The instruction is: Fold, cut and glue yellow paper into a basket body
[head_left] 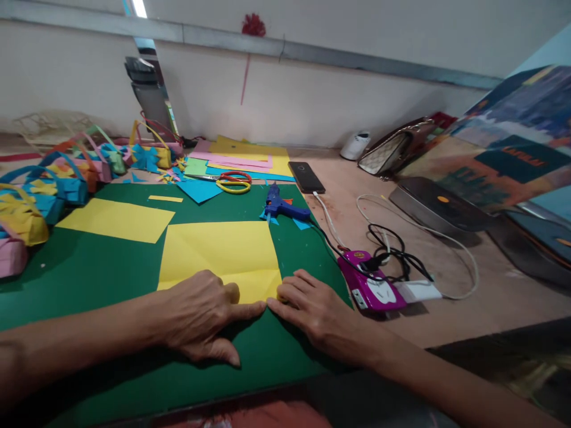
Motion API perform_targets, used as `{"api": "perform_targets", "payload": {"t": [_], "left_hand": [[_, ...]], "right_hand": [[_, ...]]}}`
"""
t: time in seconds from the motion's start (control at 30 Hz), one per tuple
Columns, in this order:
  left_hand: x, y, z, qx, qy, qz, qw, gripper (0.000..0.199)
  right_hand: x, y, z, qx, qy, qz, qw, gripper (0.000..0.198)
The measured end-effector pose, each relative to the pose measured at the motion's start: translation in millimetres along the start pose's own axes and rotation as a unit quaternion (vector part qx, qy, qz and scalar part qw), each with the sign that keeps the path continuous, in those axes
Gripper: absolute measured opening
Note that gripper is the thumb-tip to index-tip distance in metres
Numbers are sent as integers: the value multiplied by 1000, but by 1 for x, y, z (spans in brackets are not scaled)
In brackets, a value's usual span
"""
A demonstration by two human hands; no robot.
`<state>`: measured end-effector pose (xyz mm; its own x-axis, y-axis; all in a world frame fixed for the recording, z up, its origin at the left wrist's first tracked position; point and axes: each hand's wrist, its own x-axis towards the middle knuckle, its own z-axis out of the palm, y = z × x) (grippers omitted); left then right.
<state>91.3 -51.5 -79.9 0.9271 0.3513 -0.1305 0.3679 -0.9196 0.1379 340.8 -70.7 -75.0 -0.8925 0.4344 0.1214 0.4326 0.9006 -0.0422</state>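
A yellow paper sheet [223,249] with fold creases lies on the green mat [80,273]. My left hand [198,315] rests flat on its near edge, index finger pointing right along the fold. My right hand [312,309] presses the near right corner, its fingertips meeting the left index finger. Neither hand grips anything; both press the paper down.
A second yellow sheet [118,220] lies to the left. Paper baskets [53,184] crowd the left edge. Scissors [234,181], coloured papers [241,157], a blue glue gun [281,205], a phone [306,176], a purple power strip [370,285] with cables, and bags [401,148] sit behind and right.
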Motion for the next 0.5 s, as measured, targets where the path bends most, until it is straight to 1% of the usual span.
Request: {"api": "perform_targets", "payload": {"t": [0.07, 0.27, 0.4, 0.5], "left_hand": [[-6, -1, 2, -12, 8, 2, 1000, 64], [-32, -6, 9, -32, 29, -13, 999, 56], [-54, -8, 15, -39, 47, -43, 997, 52], [-71, -8, 19, -39, 60, -63, 995, 53]], "right_hand": [[2, 1, 2, -2, -7, 0, 1000, 30], [-3, 6, 6, -1, 12, 17, 1000, 35], [-5, 9, 10, 10, 32, 7, 999, 35], [-5, 12, 13, 12, 45, 3, 999, 37]]}}
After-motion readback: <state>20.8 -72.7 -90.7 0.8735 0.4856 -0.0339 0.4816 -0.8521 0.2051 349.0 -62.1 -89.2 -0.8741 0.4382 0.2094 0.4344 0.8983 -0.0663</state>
